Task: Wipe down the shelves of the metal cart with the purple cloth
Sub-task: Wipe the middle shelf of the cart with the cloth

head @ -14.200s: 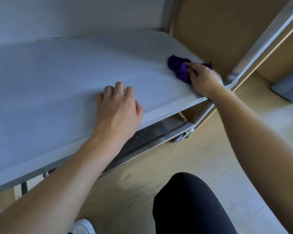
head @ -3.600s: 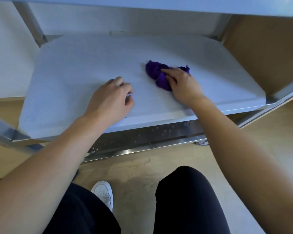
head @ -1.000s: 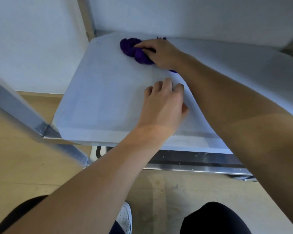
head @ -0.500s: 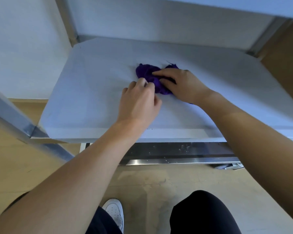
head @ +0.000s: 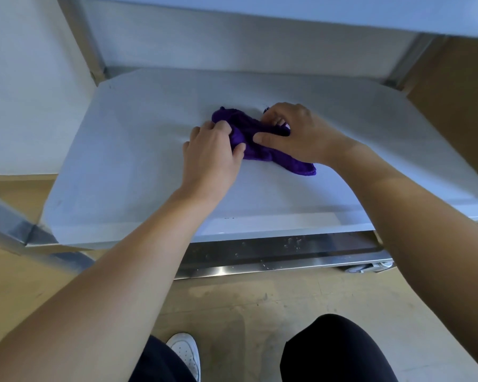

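The purple cloth lies bunched in the middle of the cart's pale middle shelf. My left hand grips its left part with curled fingers and thumb. Over the cloth's right part sits my right hand, fingers bent into the fabric and thumb pressing on it. A flat corner of the cloth sticks out toward the front right, under my right wrist.
The upper shelf's edge overhangs the top of the view. Metal posts stand at the back left and back right. A lower steel rail and a caster sit above the tan floor. My knees and a white shoe are below.
My left hand has moved from resting flat on the shelf onto the cloth and taken hold of it. The cloth has spread out, a corner now lying toward the front right.
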